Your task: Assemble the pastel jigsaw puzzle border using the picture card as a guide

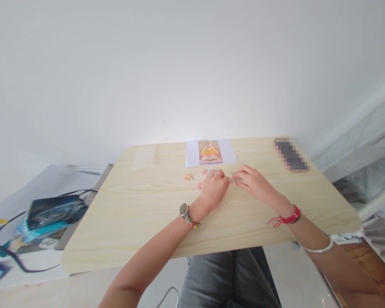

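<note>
1. Fingers first: the left hand (213, 188) is curled loosely over the small puzzle pieces (205, 173) on the wooden table (131, 214), fingertips down among them, though whether it's actually pinching one can't be told from here. The right hand (255, 184) has thumb and forefinger closed on a tiny piece (233, 179) right between the two hands.
2. Handling-wise, these look like thin cardboard bits: basically weightless, stiff-ish but bendable at the tabs, and flat enough to be annoying to lift off a smooth top. Probably best pinched by the edges or slid to get a nail under.
3. A couple of loose pieces sit just left of the hands, like the orange-pink one (188, 176).
4. Farther back lies the reference picture (210, 152) on a white sheet, with a phone (290, 155) off to the right corner.
</note>
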Motion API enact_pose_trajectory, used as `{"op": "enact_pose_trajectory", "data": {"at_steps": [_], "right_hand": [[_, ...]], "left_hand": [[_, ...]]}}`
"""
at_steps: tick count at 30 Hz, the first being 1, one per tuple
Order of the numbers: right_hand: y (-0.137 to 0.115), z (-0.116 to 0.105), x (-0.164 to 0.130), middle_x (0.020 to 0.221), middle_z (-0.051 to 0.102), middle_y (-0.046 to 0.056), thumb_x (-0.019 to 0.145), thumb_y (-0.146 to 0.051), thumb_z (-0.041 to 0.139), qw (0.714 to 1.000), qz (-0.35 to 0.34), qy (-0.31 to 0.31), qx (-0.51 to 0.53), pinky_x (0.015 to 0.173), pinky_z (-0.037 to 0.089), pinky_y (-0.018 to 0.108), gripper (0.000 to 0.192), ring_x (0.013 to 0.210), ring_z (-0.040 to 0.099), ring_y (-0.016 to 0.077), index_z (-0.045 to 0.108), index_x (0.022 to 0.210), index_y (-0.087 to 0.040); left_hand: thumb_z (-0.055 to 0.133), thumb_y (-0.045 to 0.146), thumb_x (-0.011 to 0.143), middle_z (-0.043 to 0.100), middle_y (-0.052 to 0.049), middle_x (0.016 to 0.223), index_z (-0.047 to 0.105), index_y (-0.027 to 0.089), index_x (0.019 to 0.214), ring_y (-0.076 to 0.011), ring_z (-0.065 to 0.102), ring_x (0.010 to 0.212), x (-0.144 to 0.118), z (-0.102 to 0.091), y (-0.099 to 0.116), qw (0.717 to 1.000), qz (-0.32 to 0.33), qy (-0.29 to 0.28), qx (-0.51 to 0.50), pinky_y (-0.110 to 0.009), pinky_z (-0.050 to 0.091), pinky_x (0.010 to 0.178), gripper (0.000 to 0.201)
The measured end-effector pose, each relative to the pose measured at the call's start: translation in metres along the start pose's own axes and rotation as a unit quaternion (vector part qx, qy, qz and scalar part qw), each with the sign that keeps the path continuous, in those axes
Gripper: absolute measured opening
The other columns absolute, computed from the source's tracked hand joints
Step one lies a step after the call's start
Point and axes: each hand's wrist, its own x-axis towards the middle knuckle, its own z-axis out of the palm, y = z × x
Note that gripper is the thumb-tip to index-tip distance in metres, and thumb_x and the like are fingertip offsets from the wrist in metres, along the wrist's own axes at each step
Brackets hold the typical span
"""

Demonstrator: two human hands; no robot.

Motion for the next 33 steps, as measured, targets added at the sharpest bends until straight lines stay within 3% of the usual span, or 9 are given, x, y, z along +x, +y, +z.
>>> {"op": "enact_pose_trajectory", "data": {"at_steps": [7, 13, 17, 21, 26, 33], "right_hand": [[0.026, 0.011, -0.003, 0.083, 0.054, 0.006, 0.082, -0.017, 0.052, 0.998, 0.044, 0.004, -0.034, 0.071, 0.044, 0.03, 0.011, 0.076, 0.055, 0.0171, 0.062, 0.08, -0.015], [0.025, 0.012, -0.009, 0.088, 0.055, 0.007, 0.08, -0.015, 0.056, 0.998, 0.049, 0.016, -0.027, 0.073, 0.045, 0.031, 0.018, 0.079, 0.055, 0.0185, 0.062, 0.096, -0.016], [0.01, 0.01, -0.014, 0.092, 0.055, 0.007, 0.081, -0.015, 0.053, 0.999, 0.025, 0.031, 0.018, 0.076, 0.045, 0.032, 0.018, 0.083, 0.055, 0.0187, 0.062, 0.097, -0.019], [-0.019, 0.016, -0.01, 0.091, 0.054, 0.007, 0.082, -0.015, 0.053, 0.997, -0.035, -0.01, 0.063, 0.076, 0.044, 0.032, 0.012, 0.085, 0.054, 0.0181, 0.063, 0.087, -0.018], [-0.048, 0.029, 0.0, 0.089, 0.054, 0.006, 0.082, -0.014, 0.054, 0.992, -0.069, -0.055, 0.091, 0.073, 0.043, 0.029, 0.012, 0.082, 0.054, 0.0162, 0.064, 0.089, -0.016], [-0.052, 0.038, 0.006, 0.082, 0.054, 0.005, 0.085, -0.012, 0.049, 0.991, -0.105, -0.065, 0.049, 0.065, 0.038, 0.025, 0.016, 0.072, 0.05, 0.0137, 0.064, 0.087, -0.017]], "left_hand": [[0.046, 0.013, 0.083, 0.057, -0.012, 0.091, 0.062, 0.013, 0.089, -0.0242, 0.053, 0.089, 0.027, 0.009, 0.013, 0.998, 0.033, -0.025, 0.037, -0.032, 0.046, 0.065, 0.017], [0.051, 0.019, 0.082, 0.055, -0.011, 0.097, 0.062, 0.014, 0.089, -0.0237, 0.053, 0.093, 0.0, -0.006, 0.002, 1.0, 0.002, -0.026, 0.01, -0.032, 0.048, 0.069, 0.013], [0.053, 0.022, 0.083, 0.055, -0.006, 0.097, 0.06, 0.021, 0.097, -0.0192, 0.054, 0.091, -0.04, -0.021, -0.021, 0.997, -0.058, 0.004, -0.054, -0.029, 0.049, 0.071, 0.016], [0.056, 0.019, 0.081, 0.055, -0.005, 0.095, 0.06, 0.02, 0.097, -0.0178, 0.055, 0.088, -0.073, -0.027, -0.033, 0.994, -0.087, 0.016, -0.068, -0.03, 0.049, 0.076, 0.017], [0.057, 0.019, 0.08, 0.056, -0.005, 0.098, 0.059, 0.02, 0.1, -0.0183, 0.055, 0.091, -0.09, -0.018, -0.021, 0.992, -0.115, -0.012, -0.055, -0.029, 0.049, 0.075, 0.02], [0.059, 0.033, 0.08, 0.056, -0.005, 0.096, 0.058, 0.019, 0.094, -0.0203, 0.054, 0.094, -0.087, -0.002, 0.009, 0.984, -0.174, -0.029, -0.029, -0.028, 0.049, 0.072, 0.02]]}}
